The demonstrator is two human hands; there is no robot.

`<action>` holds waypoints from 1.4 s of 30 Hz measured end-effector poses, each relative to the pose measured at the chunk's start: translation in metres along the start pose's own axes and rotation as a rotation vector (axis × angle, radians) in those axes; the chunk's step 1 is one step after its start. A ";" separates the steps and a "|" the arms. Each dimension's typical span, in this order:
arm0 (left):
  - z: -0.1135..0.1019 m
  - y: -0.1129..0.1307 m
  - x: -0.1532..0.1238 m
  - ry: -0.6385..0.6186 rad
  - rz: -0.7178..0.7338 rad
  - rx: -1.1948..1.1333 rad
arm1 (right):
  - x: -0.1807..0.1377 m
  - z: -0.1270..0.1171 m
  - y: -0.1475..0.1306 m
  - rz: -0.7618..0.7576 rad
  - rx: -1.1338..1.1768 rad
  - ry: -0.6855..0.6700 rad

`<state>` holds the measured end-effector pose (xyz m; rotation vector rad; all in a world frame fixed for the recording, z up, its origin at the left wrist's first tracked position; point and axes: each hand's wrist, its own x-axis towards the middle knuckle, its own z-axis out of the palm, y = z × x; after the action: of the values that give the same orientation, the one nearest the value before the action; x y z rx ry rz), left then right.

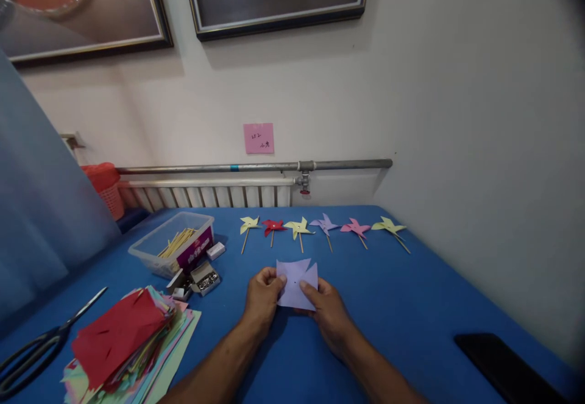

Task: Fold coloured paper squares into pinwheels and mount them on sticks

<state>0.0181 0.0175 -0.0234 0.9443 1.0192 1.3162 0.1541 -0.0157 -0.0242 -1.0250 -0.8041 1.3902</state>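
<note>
A square of purple paper [292,297] is held up between both hands over the middle of the blue table. Slits run in from its corners, and a small dark dot marks its centre. My left hand [264,297] pinches its left edge with the thumb on top. On the right edge, my right hand [329,309] grips it, thumb on the face and fingers behind. Beyond the hands lies a row of finished paper pinwheels on sticks, among them a purple pinwheel [325,225], a red pinwheel [273,227] and a pink pinwheel [355,228].
At left stand a clear plastic box [150,251] of wooden sticks, an opened small box [205,278] of metal fasteners and a white little box [216,250]. Nearer are a stack of coloured paper [121,337] and scissors [50,340]. A black phone-like object [505,364] lies right.
</note>
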 end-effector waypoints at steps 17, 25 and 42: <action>-0.006 0.013 -0.017 -0.237 0.578 0.637 | -0.009 -0.003 -0.007 0.043 -0.014 -0.014; -0.015 0.013 -0.015 -0.376 0.697 0.782 | -0.009 -0.003 -0.010 0.065 0.029 -0.029; -0.001 0.023 -0.017 -0.143 0.167 0.382 | -0.001 -0.009 -0.002 -0.001 -0.092 0.044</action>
<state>0.0109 0.0013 -0.0006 1.4176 1.1200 1.1893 0.1630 -0.0178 -0.0254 -1.1222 -0.8416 1.3358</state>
